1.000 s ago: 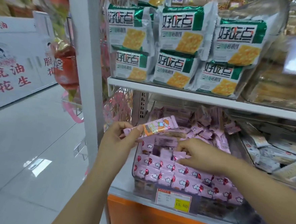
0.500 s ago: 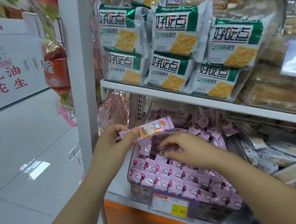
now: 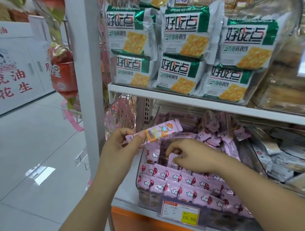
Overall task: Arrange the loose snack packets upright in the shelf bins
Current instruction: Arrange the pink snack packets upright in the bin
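Note:
A clear plastic bin (image 3: 138, 170) on the lower shelf holds many small pink snack packets (image 3: 188, 182); those at the front stand upright in rows, those at the back lie in a loose heap (image 3: 217, 132). My left hand (image 3: 122, 147) grips a longer pink and orange packet (image 3: 157, 132) by its left end, held tilted above the bin's left rear corner. My right hand (image 3: 194, 154) reaches down into the bin's middle, fingers pinched on a small pink packet (image 3: 174, 159) behind the upright rows.
Green and silver cracker bags (image 3: 185, 51) fill the shelf above. A neighbouring bin of grey packets (image 3: 280, 160) lies to the right. A white upright post (image 3: 85, 56) stands left of the shelves, hanging red bags (image 3: 62, 73) beside it. A yellow price tag (image 3: 181, 214) fronts the bin.
My right hand has shifted left and deeper into the bin, its fingers closing on a small packet. My left hand keeps the long packet in about the same place.

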Tool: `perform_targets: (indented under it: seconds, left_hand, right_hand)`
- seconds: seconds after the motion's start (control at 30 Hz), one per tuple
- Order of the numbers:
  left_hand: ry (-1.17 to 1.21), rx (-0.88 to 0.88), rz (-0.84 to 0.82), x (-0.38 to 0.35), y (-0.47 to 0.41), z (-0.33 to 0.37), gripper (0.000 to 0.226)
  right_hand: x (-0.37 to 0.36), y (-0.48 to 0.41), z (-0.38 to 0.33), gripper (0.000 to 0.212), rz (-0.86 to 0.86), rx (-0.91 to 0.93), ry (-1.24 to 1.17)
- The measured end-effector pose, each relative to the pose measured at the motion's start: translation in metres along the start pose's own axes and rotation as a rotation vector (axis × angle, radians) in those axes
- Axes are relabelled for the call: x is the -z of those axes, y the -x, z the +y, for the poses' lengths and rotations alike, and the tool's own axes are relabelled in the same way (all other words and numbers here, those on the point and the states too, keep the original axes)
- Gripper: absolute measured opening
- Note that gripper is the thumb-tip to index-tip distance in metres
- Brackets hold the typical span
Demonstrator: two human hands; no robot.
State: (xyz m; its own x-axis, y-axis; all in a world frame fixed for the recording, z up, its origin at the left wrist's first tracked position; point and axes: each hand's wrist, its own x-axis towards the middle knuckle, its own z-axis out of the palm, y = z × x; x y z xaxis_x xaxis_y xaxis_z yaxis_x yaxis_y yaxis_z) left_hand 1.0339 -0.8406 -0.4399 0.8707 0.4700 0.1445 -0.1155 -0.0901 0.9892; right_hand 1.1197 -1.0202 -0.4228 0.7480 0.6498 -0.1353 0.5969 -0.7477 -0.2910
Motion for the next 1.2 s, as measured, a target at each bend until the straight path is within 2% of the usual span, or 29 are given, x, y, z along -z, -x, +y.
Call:
perform_targets:
  seconds: [0.2, 0.27, 0.33, 0.43, 0.53, 0.6, 0.7, 0.77, 0.87, 0.93, 1.0, 1.07, 1.2]
  left_hand:
    - [0.037, 0.01, -0.009, -0.002, 0.001, 0.001, 0.014]
    - [0.067, 0.015, -0.013, -0.002, 0.002, 0.001, 0.013]
    - [0.093, 0.025, -0.009, -0.001, 0.001, 0.0, 0.012]
    - [0.146, 0.059, -0.006, -0.001, -0.001, -0.002, 0.011]
    - [0.214, 0.102, -0.015, -0.003, -0.002, -0.001, 0.008]
    - [0.239, 0.112, -0.036, -0.006, 0.0, 0.0, 0.006]
    - [0.24, 0.107, -0.09, -0.009, 0.006, 0.003, 0.007]
    - [0.231, 0.11, -0.171, -0.013, 0.011, 0.004, 0.012]
    - [0.259, 0.153, -0.321, -0.02, 0.019, 0.006, 0.027]
    - [0.273, 0.164, -0.406, -0.024, 0.025, 0.007, 0.028]
    - [0.259, 0.158, -0.453, -0.024, 0.027, 0.007, 0.027]
    - [0.24, 0.161, -0.494, -0.023, 0.029, 0.007, 0.027]
    - [0.269, 0.164, -0.531, -0.019, 0.029, 0.008, 0.027]
  right_hand:
    - [-0.001, 0.011, -0.003, 0.029, 0.274, -0.023, -0.045]
    - [0.001, 0.015, -0.002, 0.023, 0.359, -0.044, -0.175]
    - [0.005, 0.021, 0.0, 0.014, 0.439, -0.086, -0.437]
    - [0.007, 0.037, 0.002, 0.02, 0.467, -0.151, -0.798]
    - [0.002, 0.055, 0.004, 0.008, 0.51, -0.183, -0.866]
    - [0.0, 0.065, 0.001, 0.002, 0.609, -0.174, -0.906]
    - [-0.004, 0.074, -0.011, 0.01, 0.794, -0.141, -1.053]
    - [-0.009, 0.076, -0.018, 0.012, 0.854, -0.126, -1.14]
    - [-0.018, 0.073, -0.031, 0.029, 0.81, -0.082, -1.161]
    - [-0.026, 0.069, -0.038, 0.041, 0.768, -0.047, -1.085]
    - [-0.032, 0.066, -0.041, 0.043, 0.738, -0.044, -0.998]
    - [-0.033, 0.064, -0.041, 0.039, 0.717, -0.047, -0.981]
    - [-0.024, 0.068, -0.046, 0.017, 0.663, -0.011, -1.119]
